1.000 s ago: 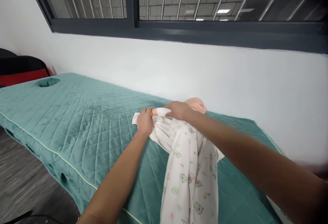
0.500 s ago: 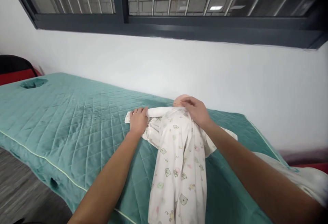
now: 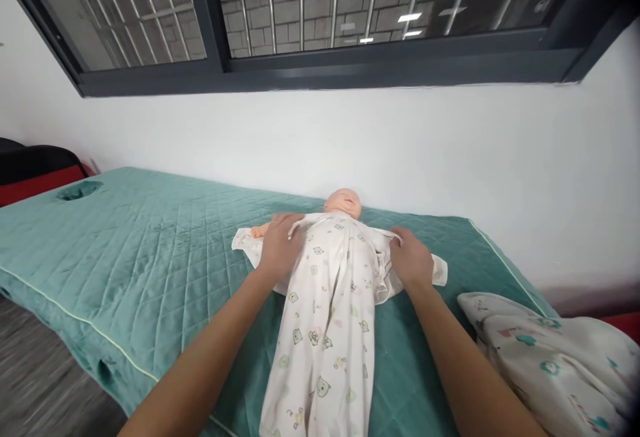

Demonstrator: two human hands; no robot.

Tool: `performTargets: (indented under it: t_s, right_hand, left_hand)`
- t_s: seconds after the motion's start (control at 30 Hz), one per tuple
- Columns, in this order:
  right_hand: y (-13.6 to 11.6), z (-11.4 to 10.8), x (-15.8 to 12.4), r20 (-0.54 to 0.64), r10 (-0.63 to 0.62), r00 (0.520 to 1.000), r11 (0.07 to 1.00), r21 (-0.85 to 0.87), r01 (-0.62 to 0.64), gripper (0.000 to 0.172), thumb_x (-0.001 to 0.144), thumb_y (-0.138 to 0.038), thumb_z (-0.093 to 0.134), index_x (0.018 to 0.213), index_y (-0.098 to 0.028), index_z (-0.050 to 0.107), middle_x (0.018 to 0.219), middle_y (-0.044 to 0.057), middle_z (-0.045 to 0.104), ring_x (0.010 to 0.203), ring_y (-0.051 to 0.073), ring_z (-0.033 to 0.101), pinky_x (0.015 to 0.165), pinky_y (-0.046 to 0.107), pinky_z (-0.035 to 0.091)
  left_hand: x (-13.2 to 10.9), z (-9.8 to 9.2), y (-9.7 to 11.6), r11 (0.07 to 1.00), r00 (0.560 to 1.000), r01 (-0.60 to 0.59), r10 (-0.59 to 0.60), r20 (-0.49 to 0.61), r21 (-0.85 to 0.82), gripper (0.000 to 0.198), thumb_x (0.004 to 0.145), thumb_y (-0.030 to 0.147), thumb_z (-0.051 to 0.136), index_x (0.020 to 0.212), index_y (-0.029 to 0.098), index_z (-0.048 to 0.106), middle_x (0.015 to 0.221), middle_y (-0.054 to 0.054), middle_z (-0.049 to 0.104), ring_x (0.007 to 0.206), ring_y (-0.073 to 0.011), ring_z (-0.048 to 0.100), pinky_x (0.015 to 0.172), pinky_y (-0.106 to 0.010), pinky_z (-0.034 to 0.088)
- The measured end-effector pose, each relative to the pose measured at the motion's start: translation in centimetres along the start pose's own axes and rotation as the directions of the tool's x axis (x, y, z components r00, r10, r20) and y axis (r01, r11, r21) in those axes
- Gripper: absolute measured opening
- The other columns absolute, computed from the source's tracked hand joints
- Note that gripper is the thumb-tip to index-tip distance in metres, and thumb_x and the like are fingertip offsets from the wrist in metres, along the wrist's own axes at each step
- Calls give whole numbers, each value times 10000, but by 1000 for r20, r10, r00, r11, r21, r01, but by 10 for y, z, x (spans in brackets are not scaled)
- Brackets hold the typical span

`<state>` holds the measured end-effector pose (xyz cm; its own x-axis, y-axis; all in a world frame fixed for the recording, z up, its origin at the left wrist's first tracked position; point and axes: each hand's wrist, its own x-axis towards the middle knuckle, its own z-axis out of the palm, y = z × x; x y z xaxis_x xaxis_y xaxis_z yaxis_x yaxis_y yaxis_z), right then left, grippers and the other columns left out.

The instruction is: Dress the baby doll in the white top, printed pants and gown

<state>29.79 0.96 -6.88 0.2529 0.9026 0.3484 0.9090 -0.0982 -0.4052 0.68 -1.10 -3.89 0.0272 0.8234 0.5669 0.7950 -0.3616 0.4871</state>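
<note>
A baby doll (image 3: pixel 344 203) lies on its back with its head toward the wall. A white baby romper (image 3: pixel 325 317) printed with small cartoon animals is spread over its body, legs toward me. On the left shoulder side, my left hand (image 3: pixel 283 247), slightly blurred, has its fingers closed on the romper's upper edge. Beyond that hand, the doll's small hand (image 3: pixel 260 230) shows at the sleeve end. Across the chest, my right hand (image 3: pixel 411 257) pinches the romper near the other shoulder. The sleeve on that side sticks out past my knuckles, with no doll hand visible there.
A green quilted bed cover (image 3: pixel 150 250) with a face hole (image 3: pixel 80 190) lies under everything. At right rests a bundled white printed cloth (image 3: pixel 555 357). A white wall (image 3: pixel 225 137) and dark window frame (image 3: pixel 350 73) stand behind. A black-and-red chair (image 3: pixel 43 170) is at far left.
My right hand has moved from beside the doll's head to the right shoulder side. My left hand has shifted inward from the sleeve, exposing the doll's hand. The doll's face now shows.
</note>
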Motion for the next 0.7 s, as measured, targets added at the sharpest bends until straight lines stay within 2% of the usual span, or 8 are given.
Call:
performTargets:
  t_s: [0.1, 0.17, 0.23, 0.3, 0.4, 0.47, 0.57, 0.7]
  right_hand:
    - [5, 0, 0, -10, 19, 1000, 999, 32, -18, 381, 945, -277, 378, 1229, -236, 628, 1183, 98, 699, 1025, 283, 650, 796, 362, 448]
    - [5, -1, -1, -9, 14, 1000, 1000, 16, -14, 366, 952, -295, 386, 1213, -235, 636, 1144, 100, 710, 1003, 272, 654, 796, 353, 438]
    - [5, -3, -3, 7, 47, 999, 999, -14, -47, 359, 959, -308, 392, 1212, -229, 634, 1069, 103, 724, 974, 269, 658, 789, 347, 426]
    - [4, -4, -4, 29, 66, 997, 997, -35, -65, 361, 971, -308, 381, 1222, -221, 627, 1017, 105, 727, 961, 263, 660, 791, 339, 412]
    - [2, -5, -6, 63, 45, 997, 999, -29, -43, 357, 989, -314, 371, 1230, -217, 616, 1010, 107, 724, 962, 246, 654, 806, 323, 398]
    - [1, -6, -7, 80, 36, 996, 999, -7, -36, 351, 992, -320, 375, 1229, -218, 614, 1025, 107, 722, 973, 241, 649, 816, 319, 393]
    - [3, -7, -6, 94, 77, 993, 996, 39, -81, 355, 988, -309, 363, 1225, -234, 617, 1075, 100, 716, 1009, 245, 643, 816, 321, 396]
    - [13, -10, 0, 99, 180, 979, 981, 54, -186, 378, 962, -263, 357, 1238, -234, 614, 1092, 99, 715, 975, 254, 654, 768, 328, 412]
  left_hand:
    - [27, 11, 56, 985, 960, -164, 173, 219, -59, 297, 938, 192, 456, 1145, 196, 669, 1203, -49, 674, 1176, -187, 562, 1066, -312, 427]
    - [43, 27, 91, 951, 863, -308, 270, 428, 22, 299, 944, 242, 469, 1159, 192, 671, 1250, -71, 653, 1223, -211, 537, 1034, -321, 445]
    - [54, 50, 121, 877, 713, -443, 218, 667, 186, 303, 936, 298, 497, 1146, 180, 681, 1257, -97, 638, 1199, -242, 546, 977, -348, 470]
    - [57, 74, 142, 848, 662, -464, 138, 737, 258, 292, 875, 285, 594, 1115, 162, 706, 1238, -128, 639, 1172, -285, 557, 980, -403, 456]
    - [54, 105, 159, 824, 661, -452, 52, 749, 341, 352, 871, 233, 587, 1199, 143, 680, 1304, -171, 598, 1190, -336, 535, 1029, -526, 390]
    - [53, 116, 163, 807, 668, -446, 14, 744, 386, 389, 894, 212, 544, 1261, 131, 645, 1342, -191, 571, 1209, -356, 517, 1032, -571, 364]
    - [58, 118, 161, 787, 675, -451, -8, 738, 421, 418, 894, 198, 535, 1297, 127, 619, 1357, -192, 564, 1232, -355, 496, 1023, -558, 367]
    - [79, 107, 149, 762, 684, -446, -47, 728, 468, 457, 830, 223, 628, 1278, 138, 628, 1346, -198, 577, 1219, -375, 510, 988, -556, 390]
